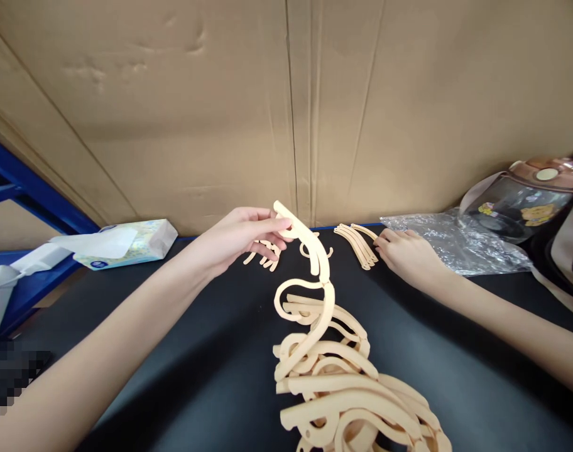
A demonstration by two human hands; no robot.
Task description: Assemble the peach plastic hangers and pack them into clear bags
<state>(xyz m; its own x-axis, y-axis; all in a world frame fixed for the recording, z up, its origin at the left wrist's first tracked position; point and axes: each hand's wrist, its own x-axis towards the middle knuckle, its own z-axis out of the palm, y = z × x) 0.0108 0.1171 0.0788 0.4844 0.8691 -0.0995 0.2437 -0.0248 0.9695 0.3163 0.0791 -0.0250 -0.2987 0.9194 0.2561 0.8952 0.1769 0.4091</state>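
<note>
My left hand (249, 235) pinches the upper end of a beige plastic folding hanger (327, 301) between thumb and fingers. The hanger tilts over the pile, its hook curling to the left and its lower arm reaching down in front of other hangers. Below it lies a heap of similar beige hangers (352, 402), overlapping one another. At the back right, my right hand (406, 254) has its fingers closed at the end of a slim curved beige strip (363, 231). Beside that strip, several matching curved strips (355, 246) lie side by side.
More beige strips (269, 256) and small hook-shaped pieces (310, 246) lie on the black table (211, 370). Clear plastic bag (456, 242) and water bottle (522, 201) stand right; tissue pack (126, 243) and blue frame (22, 182) left. A cardboard wall (196, 125) closes the back.
</note>
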